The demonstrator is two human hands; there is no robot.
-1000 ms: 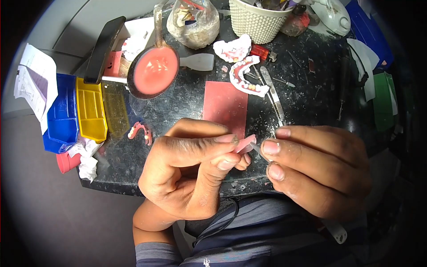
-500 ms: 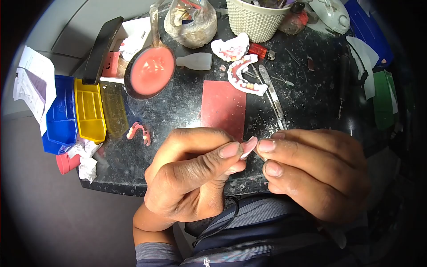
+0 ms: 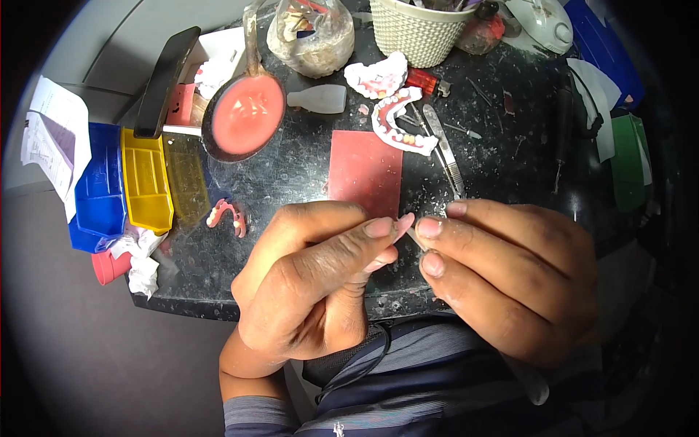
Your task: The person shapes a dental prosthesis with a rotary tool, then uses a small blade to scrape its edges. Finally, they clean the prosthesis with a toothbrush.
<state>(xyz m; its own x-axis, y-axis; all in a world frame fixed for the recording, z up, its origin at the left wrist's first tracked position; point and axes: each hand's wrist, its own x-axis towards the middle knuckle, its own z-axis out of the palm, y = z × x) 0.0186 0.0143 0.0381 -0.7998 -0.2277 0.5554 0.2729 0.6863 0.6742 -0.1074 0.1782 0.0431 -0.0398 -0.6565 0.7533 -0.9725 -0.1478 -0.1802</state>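
My left hand point(image 3: 309, 277) pinches a small pink piece point(image 3: 403, 224) between thumb and fingers, its tip sticking out to the right. Close beside that tip are the bent fingers of my right hand point(image 3: 513, 277); what they grip is mostly hidden. A pale rounded end of a tool point(image 3: 537, 386) shows below the right hand. Beyond my hands lies a pink wax sheet point(image 3: 365, 167). A white dental model with teeth point(image 3: 397, 127) touches the sheet's upper right corner, with metal tweezers point(image 3: 448, 156) alongside.
A pan of pink wax point(image 3: 249, 116) stands behind left, near a small clear bottle point(image 3: 317, 99). A pink denture piece point(image 3: 228, 216) lies left, beside yellow point(image 3: 148, 182) and blue trays point(image 3: 100, 189). A woven basket point(image 3: 416, 36) and another model point(image 3: 377, 75) are at the back.
Both hands have moved slightly up and left, and the pink piece has tilted between my left fingers. More of the pale tool end shows below my right hand.
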